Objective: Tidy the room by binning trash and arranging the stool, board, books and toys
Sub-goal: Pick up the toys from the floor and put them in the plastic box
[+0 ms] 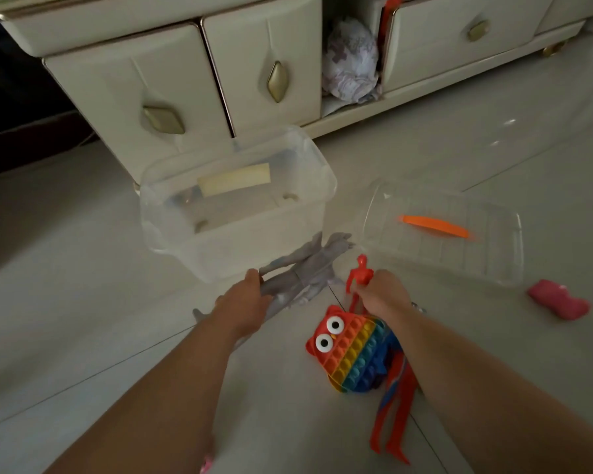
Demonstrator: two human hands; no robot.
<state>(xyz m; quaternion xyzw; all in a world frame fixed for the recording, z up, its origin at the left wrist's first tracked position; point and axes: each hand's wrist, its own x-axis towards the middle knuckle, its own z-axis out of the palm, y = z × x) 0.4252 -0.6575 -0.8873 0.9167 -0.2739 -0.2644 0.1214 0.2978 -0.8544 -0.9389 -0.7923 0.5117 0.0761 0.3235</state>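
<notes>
The left hand (243,302) is gripping one grey plastic figure toy (302,275) around its middle, with the fingers curled on it. The figure's upper end is reaching to the near right corner of the one clear plastic storage box (172,234); I cannot tell if they are touching. The box is standing open on the pale tiled floor (83,285).

The right hand (384,295) is holding one small red plastic figure (358,271) by its lower part, fingers closed around it, just in front of the same corner of the box.

One clear plastic lid with an orange handle (442,254) is lying on the floor just to the right of the box. In front of the box, one rainbow owl-shaped bubble toy (350,350) is lying flat, and one larger red and blue figure (394,405) is lying partly under it, legs pointing away from the box. That is making three figures in all. One pink soft thing (558,302) is lying to the right, beyond the lid.

Behind the box, one cream cabinet (124,80) is showing three gold diamond handles.
</notes>
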